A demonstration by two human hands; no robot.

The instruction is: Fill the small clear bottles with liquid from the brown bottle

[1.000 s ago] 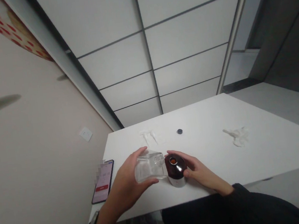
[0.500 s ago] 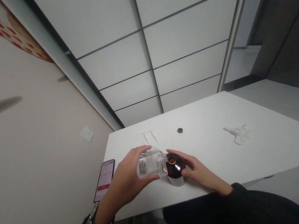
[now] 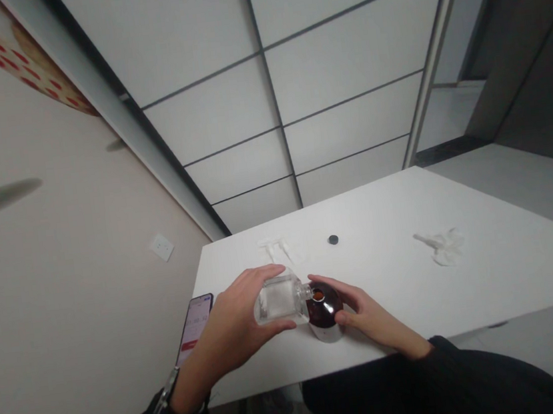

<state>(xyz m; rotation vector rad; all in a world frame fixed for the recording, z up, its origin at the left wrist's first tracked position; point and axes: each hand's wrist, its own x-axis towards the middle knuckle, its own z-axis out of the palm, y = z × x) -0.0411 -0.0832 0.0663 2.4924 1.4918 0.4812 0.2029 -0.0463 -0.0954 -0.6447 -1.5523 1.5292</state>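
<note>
Leftmost, a phone (image 3: 195,325) lies at the table (image 3: 491,274) edge beside the left hand (image 3: 236,329), which is clasped around a clear bottle (image 3: 278,301) tipped sideways, its neck at the mouth of the brown bottle (image 3: 324,308); the right hand (image 3: 371,319) wraps that upright bottle from the other side.

Clear glossy glass bottle (image 3: 278,301), dark brown glossy jar (image 3: 325,310), smooth matt white desk (image 3: 397,286), glossy phone (image 3: 195,319) screen, translucent plastic pump (image 3: 442,246)
</note>
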